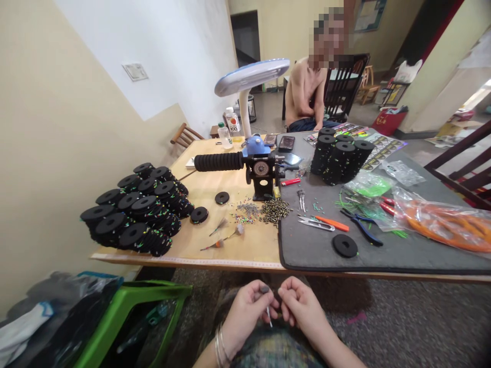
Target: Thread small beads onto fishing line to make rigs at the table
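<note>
Table: I see on my screen a wooden table point(238, 258), with a grey mat point(383, 261) over its right part.
Across it: one person point(307, 92) sits behind the far edge, the upper body bare.
Floor side, left: a green plastic stool point(115, 301) stands below the table edge, near dark bags.
Black discs: a big group of stacked foam discs point(132, 232) is at the left; a smaller group of stacks point(341, 162) is on the mat.
Lamp: its white-and-blue head point(251, 76) hangs above a black device point(264, 176), which carries a ribbed foam roll point(218, 161) sideways.
Left hand: the left hand point(247, 307) is in front of the table, over the lap — thumb and fingers pinch a thin piece.
Right hand: the right hand point(301, 305) is just beside it, thumb and forefinger pressed together; I cannot tell if something fine is between.
Tools: blue-handled pliers point(366, 228) and metal snips point(316, 223) lie on the mat.
Small heap: dark-and-gold pieces point(275, 211) lie before the device.
Thin piece: the thin piece point(269, 316) has a grey head and white stem, pointing downwards — it is in the left fingertips.
</note>
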Demonstrator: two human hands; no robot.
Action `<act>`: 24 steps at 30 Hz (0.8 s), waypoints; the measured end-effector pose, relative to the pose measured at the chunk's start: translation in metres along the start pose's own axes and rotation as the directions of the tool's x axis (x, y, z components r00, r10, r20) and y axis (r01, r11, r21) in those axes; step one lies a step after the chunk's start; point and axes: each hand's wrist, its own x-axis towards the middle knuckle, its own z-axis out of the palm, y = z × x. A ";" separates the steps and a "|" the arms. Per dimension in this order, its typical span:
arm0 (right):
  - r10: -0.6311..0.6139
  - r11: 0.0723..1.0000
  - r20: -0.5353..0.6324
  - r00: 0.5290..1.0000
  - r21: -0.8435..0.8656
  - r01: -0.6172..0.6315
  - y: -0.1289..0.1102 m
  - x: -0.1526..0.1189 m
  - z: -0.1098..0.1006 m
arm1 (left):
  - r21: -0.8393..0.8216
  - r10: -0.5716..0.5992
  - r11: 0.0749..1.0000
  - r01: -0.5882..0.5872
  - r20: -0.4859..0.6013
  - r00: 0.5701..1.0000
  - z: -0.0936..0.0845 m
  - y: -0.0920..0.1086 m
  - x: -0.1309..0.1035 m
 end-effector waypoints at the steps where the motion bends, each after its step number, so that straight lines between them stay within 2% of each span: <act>1: 0.008 1.000 -0.006 1.000 -0.002 -0.008 0.000 -0.001 0.000 | 0.011 0.009 1.000 -0.009 -0.024 1.000 0.000 0.000 0.001; 10: 0.084 0.996 0.046 0.995 -0.028 -0.083 0.004 -0.005 0.002 | 0.146 0.141 0.981 -0.128 -0.085 0.986 -0.002 -0.006 0.003; 24: 0.076 0.997 0.061 0.995 -0.039 -0.074 0.007 -0.003 0.002 | 0.243 0.197 0.954 -0.175 -0.070 0.978 -0.001 -0.008 0.001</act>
